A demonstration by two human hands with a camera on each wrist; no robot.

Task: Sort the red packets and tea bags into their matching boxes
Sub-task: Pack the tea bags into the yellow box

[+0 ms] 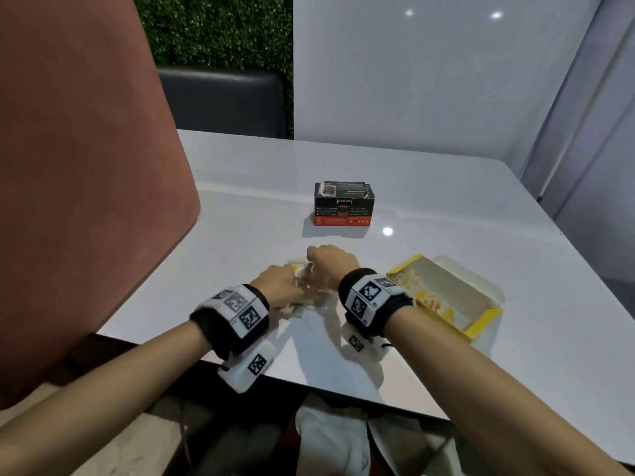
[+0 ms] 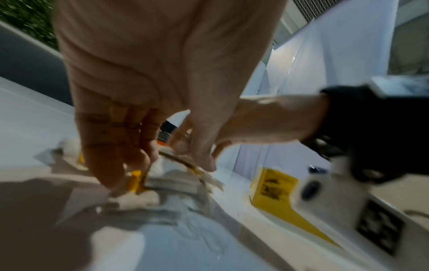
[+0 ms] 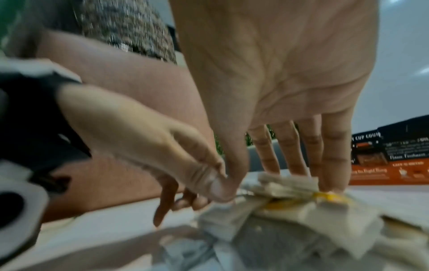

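Observation:
A loose pile of pale tea bags (image 1: 311, 298) with yellow tags lies mid-table, between my two hands. My left hand (image 1: 281, 286) curls its fingers and thumb round some of the tea bags (image 2: 174, 181). My right hand (image 1: 330, 266) stands over the pile, fingers pointing down behind a stack of tea bags (image 3: 287, 183) and thumb in front of it. An open yellow box (image 1: 488, 319) holding tea bags lies just to the right; its side (image 2: 271, 188) shows in the left wrist view. A black and red box (image 1: 343, 204), full of dark packets, stands behind the hands.
The white table (image 1: 446, 218) has a glossy top, and its near edge runs just under my forearms. A large brown padded panel (image 1: 86, 166) rises on the left. A dark seat back (image 1: 223, 101) and a white wall stand beyond the far edge.

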